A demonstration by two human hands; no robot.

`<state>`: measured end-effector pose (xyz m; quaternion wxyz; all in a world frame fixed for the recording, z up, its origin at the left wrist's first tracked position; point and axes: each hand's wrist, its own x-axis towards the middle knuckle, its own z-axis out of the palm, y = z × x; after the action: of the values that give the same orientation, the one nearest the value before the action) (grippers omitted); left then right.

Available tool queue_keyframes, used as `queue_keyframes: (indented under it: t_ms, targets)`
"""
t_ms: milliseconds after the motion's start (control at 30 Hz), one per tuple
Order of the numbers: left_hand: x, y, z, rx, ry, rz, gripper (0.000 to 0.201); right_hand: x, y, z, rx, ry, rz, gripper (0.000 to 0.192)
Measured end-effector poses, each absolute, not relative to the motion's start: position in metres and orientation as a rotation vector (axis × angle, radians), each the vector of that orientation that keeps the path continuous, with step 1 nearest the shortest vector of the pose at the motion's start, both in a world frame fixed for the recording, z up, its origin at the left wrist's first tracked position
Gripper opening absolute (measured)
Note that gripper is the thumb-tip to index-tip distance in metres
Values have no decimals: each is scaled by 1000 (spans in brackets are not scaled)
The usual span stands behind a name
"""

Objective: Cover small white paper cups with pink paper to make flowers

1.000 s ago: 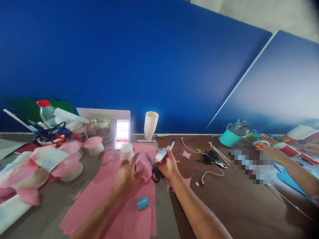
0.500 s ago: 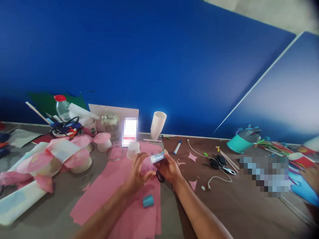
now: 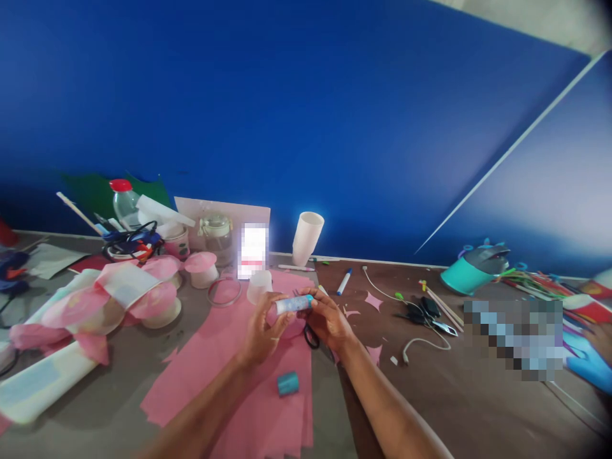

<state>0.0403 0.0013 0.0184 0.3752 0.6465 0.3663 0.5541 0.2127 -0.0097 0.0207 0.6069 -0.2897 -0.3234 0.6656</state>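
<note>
A white glue stick with a blue band (image 3: 292, 304) lies level between both my hands above the pink paper sheet (image 3: 229, 363). My right hand (image 3: 327, 319) grips its right end. My left hand (image 3: 262, 328) has its fingers on the left end. A small blue cap (image 3: 287, 383) rests on the pink paper just below my hands. Black scissors (image 3: 312, 335) lie partly hidden under my right hand. A small translucent cup (image 3: 259, 286) stands just beyond my left hand.
Pink-topped paper cups (image 3: 157, 306) and pink scraps crowd the left. A jar (image 3: 216, 237), a bottle (image 3: 123, 201) and stacked white cups (image 3: 306, 237) line the blue wall. A marker (image 3: 343, 281), a cable (image 3: 421, 341) and a teal container (image 3: 471, 271) lie right. Another person's hand (image 3: 600, 341) shows at the far right.
My right hand brought the glue stick left and turned it level. My left hand rose off the pink paper and closed on its other end. The view shifted left.
</note>
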Motion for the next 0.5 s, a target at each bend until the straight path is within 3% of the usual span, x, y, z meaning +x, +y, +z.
queue_keyframes:
  t_ms: [133,500]
  targets:
    - [40,1,16,1675,961,1424,21,216,-9,21,-728,-801,1534,31]
    - [40,2,11,1703,996,1454,23,215,-10,24,-1088,-911,1438,55]
